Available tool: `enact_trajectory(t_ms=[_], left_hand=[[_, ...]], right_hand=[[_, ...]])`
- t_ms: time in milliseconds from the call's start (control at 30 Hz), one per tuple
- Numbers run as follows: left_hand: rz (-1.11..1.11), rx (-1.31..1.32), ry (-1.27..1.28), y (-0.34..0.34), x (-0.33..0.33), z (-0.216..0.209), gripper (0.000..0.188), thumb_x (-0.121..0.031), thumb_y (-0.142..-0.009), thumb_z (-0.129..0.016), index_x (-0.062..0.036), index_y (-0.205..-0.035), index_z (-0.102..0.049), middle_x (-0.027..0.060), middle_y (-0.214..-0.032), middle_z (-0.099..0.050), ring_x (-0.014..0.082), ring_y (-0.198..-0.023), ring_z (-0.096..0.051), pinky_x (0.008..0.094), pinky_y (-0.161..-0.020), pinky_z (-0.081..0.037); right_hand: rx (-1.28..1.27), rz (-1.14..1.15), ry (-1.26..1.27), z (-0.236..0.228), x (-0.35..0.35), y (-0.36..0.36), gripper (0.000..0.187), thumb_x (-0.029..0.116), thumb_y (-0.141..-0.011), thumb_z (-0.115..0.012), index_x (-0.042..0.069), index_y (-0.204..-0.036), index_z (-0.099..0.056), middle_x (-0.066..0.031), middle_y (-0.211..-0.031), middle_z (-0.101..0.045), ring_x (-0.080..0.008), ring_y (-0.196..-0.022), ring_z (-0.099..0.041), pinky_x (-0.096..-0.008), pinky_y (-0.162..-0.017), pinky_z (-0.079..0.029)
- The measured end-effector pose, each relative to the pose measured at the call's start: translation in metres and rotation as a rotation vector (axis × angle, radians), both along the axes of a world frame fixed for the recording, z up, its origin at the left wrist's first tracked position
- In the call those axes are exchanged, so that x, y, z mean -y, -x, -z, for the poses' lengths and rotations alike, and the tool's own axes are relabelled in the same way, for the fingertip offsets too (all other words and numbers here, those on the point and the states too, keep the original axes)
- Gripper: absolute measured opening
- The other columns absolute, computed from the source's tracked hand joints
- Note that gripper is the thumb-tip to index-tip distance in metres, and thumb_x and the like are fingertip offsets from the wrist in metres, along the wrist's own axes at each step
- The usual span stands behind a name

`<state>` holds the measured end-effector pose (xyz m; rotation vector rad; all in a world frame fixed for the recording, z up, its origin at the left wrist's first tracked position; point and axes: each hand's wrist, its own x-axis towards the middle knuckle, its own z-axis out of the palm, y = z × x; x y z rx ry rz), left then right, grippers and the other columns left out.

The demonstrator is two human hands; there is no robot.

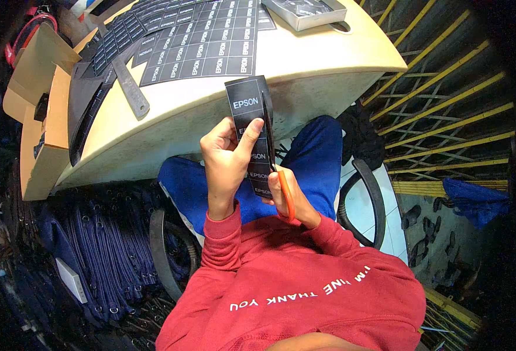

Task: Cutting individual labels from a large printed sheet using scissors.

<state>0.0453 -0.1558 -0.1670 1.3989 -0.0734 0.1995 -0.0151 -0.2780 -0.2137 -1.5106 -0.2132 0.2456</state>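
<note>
A long black strip of printed labels (245, 100) is upright in front of me, close to the table's front edge. My left hand (224, 155) is closed on it, thumb pressed on the printed face and fingers behind. In my right hand (298, 196) is a pair of scissors with orange handles (286, 198). Their dark blades point away from me and lie along the strip's right edge; whether they are parted cannot be made out. Larger black sheets of the same labels (211, 50) lie on the table beyond, with a metal ruler (130, 88) left of them.
The pale table (322, 55) has a curved front edge. At its far right sits a shallow grey box (313, 20). An open cardboard box (53, 149) stands at the left. Dark blue straps (103, 251) are heaped below. Chair armrests (370, 202) flank me, and a yellow folding gate (445, 99) is at right.
</note>
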Motion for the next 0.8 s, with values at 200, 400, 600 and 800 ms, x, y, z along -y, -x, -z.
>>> enact_trajectory(t_ms=[200, 400, 600, 800], left_hand=[[0.007, 0.007, 0.034, 0.001, 0.001, -0.004, 0.014, -0.009, -0.084, -0.068, 0.0001, -0.076, -0.061, -0.0037, -0.069, -0.059, -0.0005, -0.059, -0.044, 0.0168, -0.049, -0.034], [0.003, -0.018, 0.030, 0.003, 0.002, -0.008, 0.013, -0.009, -0.084, -0.068, 0.0007, -0.078, -0.062, -0.0025, -0.071, -0.060, 0.0003, -0.061, -0.047, 0.0167, -0.052, -0.037], [0.011, 0.019, 0.012, 0.000, -0.001, -0.011, 0.014, -0.012, -0.085, -0.067, 0.0000, -0.081, -0.062, -0.0004, -0.073, -0.062, 0.0013, -0.063, -0.051, 0.0178, -0.055, -0.040], [-0.039, 0.079, 0.119, -0.011, -0.002, -0.010, 0.016, -0.015, -0.086, -0.066, -0.0003, -0.082, -0.062, 0.0007, -0.072, -0.062, 0.0027, -0.062, -0.052, 0.0184, -0.055, -0.042]], right_hand=[[0.001, -0.013, 0.014, 0.002, 0.001, 0.003, 0.067, 0.063, -0.090, -0.033, 0.000, -0.098, -0.052, -0.0006, -0.062, -0.043, -0.0090, -0.052, -0.045, -0.0262, -0.045, -0.041], [-0.018, 0.034, 0.007, 0.001, 0.000, 0.002, 0.074, 0.071, -0.083, -0.035, -0.001, -0.089, -0.050, -0.0001, -0.062, -0.049, -0.0047, -0.047, -0.045, -0.0207, -0.037, -0.038], [-0.009, -0.014, 0.008, -0.001, 0.004, 0.001, 0.062, 0.058, -0.092, -0.037, -0.001, -0.101, -0.054, 0.0012, -0.063, -0.042, -0.0069, -0.056, -0.042, -0.0246, -0.048, -0.038], [0.087, -0.060, 0.015, 0.002, 0.005, 0.001, 0.058, 0.055, -0.092, -0.039, 0.000, -0.101, -0.054, 0.0008, -0.065, -0.042, -0.0082, -0.060, -0.039, -0.0254, -0.053, -0.035]])
